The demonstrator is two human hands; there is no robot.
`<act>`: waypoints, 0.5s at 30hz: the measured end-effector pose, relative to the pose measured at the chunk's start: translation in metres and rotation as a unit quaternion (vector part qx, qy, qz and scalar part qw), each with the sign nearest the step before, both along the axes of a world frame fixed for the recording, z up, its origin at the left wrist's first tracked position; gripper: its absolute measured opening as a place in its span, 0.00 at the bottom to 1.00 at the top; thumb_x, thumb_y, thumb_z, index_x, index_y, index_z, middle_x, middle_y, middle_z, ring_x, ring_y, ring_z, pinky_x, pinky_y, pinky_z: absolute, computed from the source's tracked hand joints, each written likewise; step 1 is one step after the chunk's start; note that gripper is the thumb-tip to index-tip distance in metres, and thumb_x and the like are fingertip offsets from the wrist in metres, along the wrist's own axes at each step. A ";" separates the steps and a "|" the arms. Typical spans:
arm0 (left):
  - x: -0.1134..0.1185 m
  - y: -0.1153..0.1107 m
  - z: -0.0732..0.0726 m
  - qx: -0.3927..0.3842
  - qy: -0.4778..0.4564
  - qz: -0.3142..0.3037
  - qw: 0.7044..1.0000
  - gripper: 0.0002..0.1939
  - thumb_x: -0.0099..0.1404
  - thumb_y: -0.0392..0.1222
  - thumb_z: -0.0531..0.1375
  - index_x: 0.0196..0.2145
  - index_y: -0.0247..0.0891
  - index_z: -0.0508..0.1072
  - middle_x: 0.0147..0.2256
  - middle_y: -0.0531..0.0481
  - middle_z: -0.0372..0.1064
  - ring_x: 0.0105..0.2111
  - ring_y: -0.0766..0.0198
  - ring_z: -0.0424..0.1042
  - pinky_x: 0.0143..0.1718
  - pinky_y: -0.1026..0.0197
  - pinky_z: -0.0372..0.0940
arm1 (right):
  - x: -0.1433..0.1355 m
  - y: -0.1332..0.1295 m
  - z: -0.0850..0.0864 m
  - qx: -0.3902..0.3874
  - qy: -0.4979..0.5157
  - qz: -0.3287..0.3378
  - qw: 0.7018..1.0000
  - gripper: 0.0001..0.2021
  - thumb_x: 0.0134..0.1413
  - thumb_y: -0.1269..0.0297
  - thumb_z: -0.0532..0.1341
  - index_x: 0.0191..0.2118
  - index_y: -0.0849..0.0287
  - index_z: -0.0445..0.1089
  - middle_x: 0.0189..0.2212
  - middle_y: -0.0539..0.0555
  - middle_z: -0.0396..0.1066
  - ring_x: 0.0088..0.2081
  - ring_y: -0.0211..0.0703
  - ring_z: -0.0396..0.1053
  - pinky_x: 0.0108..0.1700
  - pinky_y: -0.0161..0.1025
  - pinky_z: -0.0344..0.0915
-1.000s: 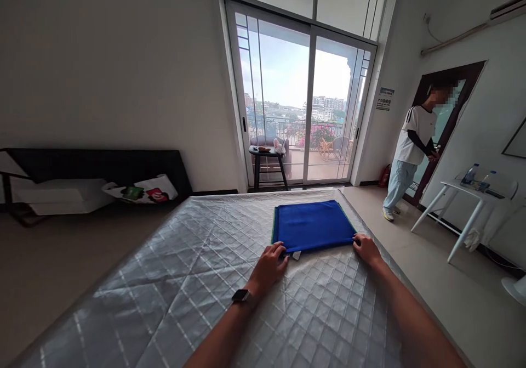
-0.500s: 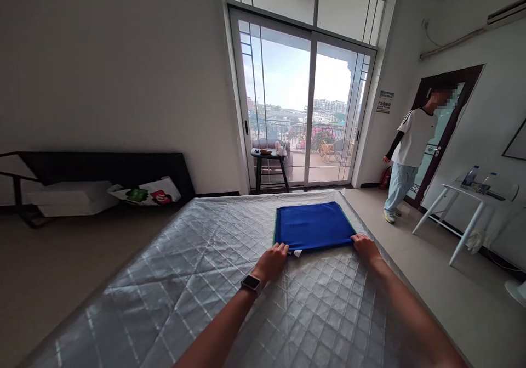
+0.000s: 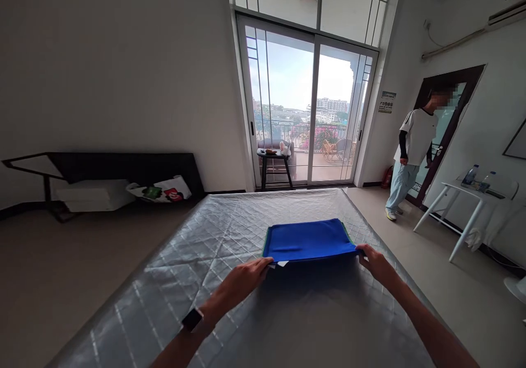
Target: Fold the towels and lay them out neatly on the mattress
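Note:
A folded blue cloth [image 3: 308,240] with green edging lies over a silver quilted surface [image 3: 197,247]. Its near edge is raised, casting a shadow below. My left hand [image 3: 249,276], with a dark watch on the wrist, pinches the near left corner, close to a small white tag [image 3: 282,264]. At the near right corner, my right hand [image 3: 375,259] grips the cloth between thumb and fingers. The cloth's far edge appears to rest on the quilted surface. Its underside is hidden.
A person [image 3: 415,137] stands by the dark door at right. Nearer is a white table [image 3: 472,191] with bottles on it. A black stool [image 3: 275,162] stands before the sliding glass door [image 3: 283,94]. At left, a white box [image 3: 84,195] sits by a black panel [image 3: 123,166].
Both hands have lifted the cloth's near edge and drawn it toward me, with the left hand also moving left. The person by the door has lowered an arm.

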State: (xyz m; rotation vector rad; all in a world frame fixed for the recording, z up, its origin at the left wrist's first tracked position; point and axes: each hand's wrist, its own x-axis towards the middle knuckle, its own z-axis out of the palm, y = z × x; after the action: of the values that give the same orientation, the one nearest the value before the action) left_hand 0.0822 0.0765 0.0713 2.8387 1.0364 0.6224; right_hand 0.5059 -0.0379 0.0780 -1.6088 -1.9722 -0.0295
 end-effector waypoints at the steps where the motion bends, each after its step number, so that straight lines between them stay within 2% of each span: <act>1: -0.015 -0.015 0.004 -0.005 -0.014 -0.011 1.000 0.21 0.71 0.36 0.48 0.56 0.45 0.70 0.45 0.47 0.78 0.40 0.61 0.79 0.39 0.64 0.72 | -0.007 -0.016 0.002 0.005 0.016 0.016 1.000 0.12 0.65 0.69 0.51 0.49 0.53 0.67 0.42 0.53 0.76 0.42 0.44 0.77 0.46 0.42 0.74; 4: -0.053 -0.062 0.015 -0.040 -0.031 -0.047 0.998 0.24 0.71 0.34 0.44 0.59 0.47 0.68 0.45 0.49 0.78 0.39 0.65 0.79 0.38 0.67 0.71 | -0.031 -0.062 0.015 0.008 0.044 0.039 0.998 0.13 0.67 0.65 0.49 0.52 0.53 0.67 0.41 0.54 0.76 0.39 0.44 0.76 0.43 0.42 0.74; 7: -0.079 -0.105 0.028 -0.089 -0.064 -0.032 0.993 0.21 0.72 0.39 0.44 0.50 0.47 0.75 0.43 0.50 0.78 0.40 0.65 0.78 0.43 0.67 0.70 | -0.056 -0.098 0.039 -0.006 0.073 0.063 0.995 0.16 0.69 0.62 0.46 0.52 0.54 0.69 0.40 0.55 0.76 0.39 0.44 0.76 0.43 0.42 0.73; 9: -0.091 -0.128 0.040 -0.122 -0.096 -0.004 0.988 0.19 0.72 0.46 0.46 0.43 0.47 0.77 0.39 0.52 0.79 0.37 0.65 0.77 0.42 0.67 0.70 | -0.068 -0.118 0.060 -0.027 0.094 0.075 0.992 0.18 0.70 0.59 0.45 0.51 0.54 0.70 0.40 0.56 0.76 0.40 0.44 0.75 0.44 0.42 0.73; 13: -0.107 -0.161 0.066 -0.201 -0.148 0.046 0.967 0.21 0.68 0.57 0.50 0.35 0.46 0.78 0.34 0.54 0.79 0.32 0.64 0.75 0.36 0.68 0.69 | -0.083 -0.148 0.096 -0.078 0.098 0.085 0.989 0.18 0.66 0.50 0.55 0.53 0.52 0.71 0.42 0.55 0.76 0.39 0.43 0.74 0.41 0.39 0.73; 15: -0.114 -0.172 0.074 -0.241 -0.148 0.053 0.958 0.19 0.63 0.61 0.56 0.33 0.45 0.79 0.31 0.54 0.78 0.30 0.64 0.73 0.32 0.67 0.68 | -0.086 -0.158 0.109 -0.096 0.091 0.090 0.987 0.19 0.62 0.49 0.60 0.52 0.52 0.72 0.40 0.54 0.77 0.37 0.42 0.74 0.39 0.37 0.73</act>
State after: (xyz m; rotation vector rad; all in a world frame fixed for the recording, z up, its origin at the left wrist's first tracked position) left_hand -0.0320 -0.0955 0.1451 2.2063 1.1072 0.6671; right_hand 0.4201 -0.1963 0.1869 -1.4839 -2.0168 0.3761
